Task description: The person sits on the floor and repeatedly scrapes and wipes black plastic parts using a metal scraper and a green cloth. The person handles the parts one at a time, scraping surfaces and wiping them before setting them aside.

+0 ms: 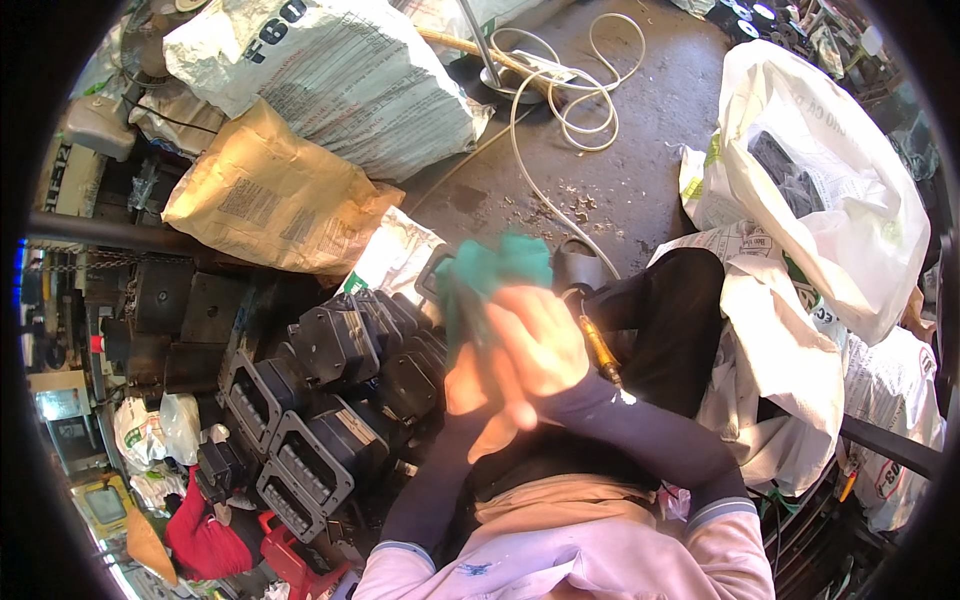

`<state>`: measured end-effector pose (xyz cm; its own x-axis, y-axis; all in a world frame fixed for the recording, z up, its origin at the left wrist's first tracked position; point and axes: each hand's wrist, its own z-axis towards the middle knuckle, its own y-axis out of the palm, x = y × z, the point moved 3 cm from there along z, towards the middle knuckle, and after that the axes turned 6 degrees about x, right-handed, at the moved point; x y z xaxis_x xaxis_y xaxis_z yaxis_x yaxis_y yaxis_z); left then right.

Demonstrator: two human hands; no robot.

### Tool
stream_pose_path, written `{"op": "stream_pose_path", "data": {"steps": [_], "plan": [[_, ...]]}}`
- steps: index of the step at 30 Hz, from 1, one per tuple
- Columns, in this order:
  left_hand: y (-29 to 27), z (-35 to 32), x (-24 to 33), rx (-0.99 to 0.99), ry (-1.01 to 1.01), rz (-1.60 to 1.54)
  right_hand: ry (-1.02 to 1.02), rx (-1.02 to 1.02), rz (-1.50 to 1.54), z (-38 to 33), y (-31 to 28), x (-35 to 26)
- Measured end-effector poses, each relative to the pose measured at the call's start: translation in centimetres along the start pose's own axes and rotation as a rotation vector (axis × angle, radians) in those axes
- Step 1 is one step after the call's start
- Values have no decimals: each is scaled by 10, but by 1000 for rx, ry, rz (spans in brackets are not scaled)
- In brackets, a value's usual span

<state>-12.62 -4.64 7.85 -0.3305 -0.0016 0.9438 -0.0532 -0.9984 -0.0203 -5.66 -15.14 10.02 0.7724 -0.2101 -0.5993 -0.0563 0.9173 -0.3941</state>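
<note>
Grip of the left hand (468, 385) and right hand (541, 338) is closed on a blurred, green cloth-like bundle (512, 264), probably light, soft, and best held where bunched.

Head view from above, facing down over the wearer's shirt (580, 555).
Left lens of a worn pair, wide fisheye: hands (540, 340) near, mid-frame; sleeves (650, 440) entering from below; floor (680, 110) farther, upper right of centre.
</note>
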Motion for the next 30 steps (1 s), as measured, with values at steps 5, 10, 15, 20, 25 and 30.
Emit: {"op": "stream_pose_path", "data": {"steps": [5,10,15,20,25,30], "plan": [[11,-26,-4,-49,-51,566,113,-298,-13,12,11,30],[23,-46,-17,37,77,640,560,-752,76,5,43,78],[1,-77,-20,178,-201,483,661,-568,57,-6,44,123],[-56,-86,-4,781,-379,-102,937,-311,400,-43,-7,145],[-83,-53,-10,742,-323,-658,1081,122,1022,-48,-54,111],[-67,-39,-29,635,-363,-730,946,223,779,-25,-63,55]]}}
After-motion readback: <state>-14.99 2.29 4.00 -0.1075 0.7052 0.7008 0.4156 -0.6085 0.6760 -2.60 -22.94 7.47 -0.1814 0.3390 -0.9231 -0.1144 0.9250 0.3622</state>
